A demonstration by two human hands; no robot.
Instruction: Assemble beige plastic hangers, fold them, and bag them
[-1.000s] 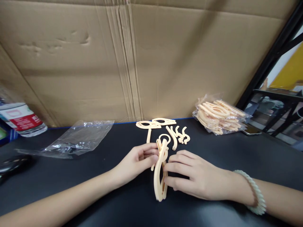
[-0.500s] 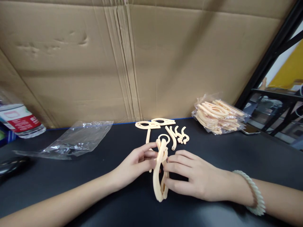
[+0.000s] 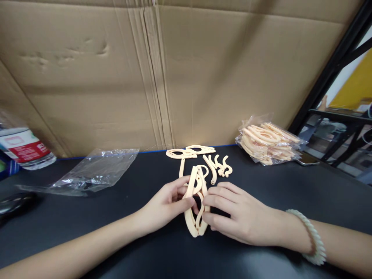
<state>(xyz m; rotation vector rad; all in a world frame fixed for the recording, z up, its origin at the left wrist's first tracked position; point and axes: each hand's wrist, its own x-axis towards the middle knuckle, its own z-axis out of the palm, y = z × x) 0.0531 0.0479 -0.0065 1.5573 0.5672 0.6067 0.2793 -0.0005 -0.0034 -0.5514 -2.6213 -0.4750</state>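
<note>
Both hands meet over a black table (image 3: 290,186) and grip one cream plastic piece (image 3: 195,201), a curved hanger-like part standing on edge. My left hand (image 3: 168,203) pinches its left side with thumb and fingers. From the right, my right hand (image 3: 235,215) closes its fingers on the same piece; a pale bead bracelet (image 3: 312,236) circles that wrist. Just beyond the hands lie loose cream parts (image 3: 209,161): two flat looped pieces, a straight strip and several small hooks.
A clear bag full of the same cream parts (image 3: 269,141) sits at the back right. An empty clear plastic bag (image 3: 93,172) lies at the left, with a labelled bottle (image 3: 23,149) further left. A cardboard wall (image 3: 174,69) backs the table; black shelving (image 3: 328,85) stands at right.
The held piece has been turned and spread slightly, its lower end lifted a little nearer the hooks. Both hands stay in place with small finger shifts.
</note>
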